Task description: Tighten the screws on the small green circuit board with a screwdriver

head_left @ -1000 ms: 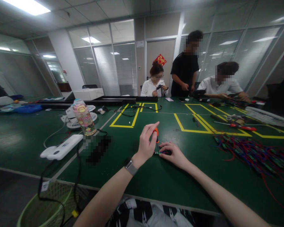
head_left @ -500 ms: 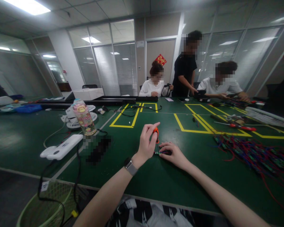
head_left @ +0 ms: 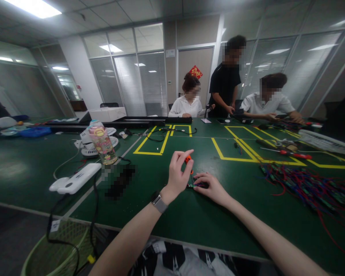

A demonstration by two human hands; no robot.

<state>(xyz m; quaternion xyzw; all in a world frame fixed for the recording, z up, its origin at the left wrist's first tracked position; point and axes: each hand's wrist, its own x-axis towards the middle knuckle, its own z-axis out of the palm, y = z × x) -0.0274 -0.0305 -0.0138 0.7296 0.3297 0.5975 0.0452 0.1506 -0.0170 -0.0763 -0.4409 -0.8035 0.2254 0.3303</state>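
My left hand [head_left: 178,172] is closed around the orange handle of a small screwdriver [head_left: 189,160], held upright with its tip down on a small dark part [head_left: 197,185] on the green table [head_left: 189,218]. My right hand [head_left: 211,187] lies on the table beside it, fingers pressed on that small part and holding it still. A watch sits on my left wrist. The part is mostly hidden by my fingers.
A heap of red, blue and black wires [head_left: 304,184] lies to the right. A drink bottle [head_left: 102,142], a white power strip [head_left: 74,179] and a green basket [head_left: 54,253] are at the left. Three people work at the table's far end near yellow tape squares [head_left: 235,147].
My left fingers have shifted slightly on the screwdriver handle. Across the table, the standing person has moved and the seated person in white has lowered their hands.
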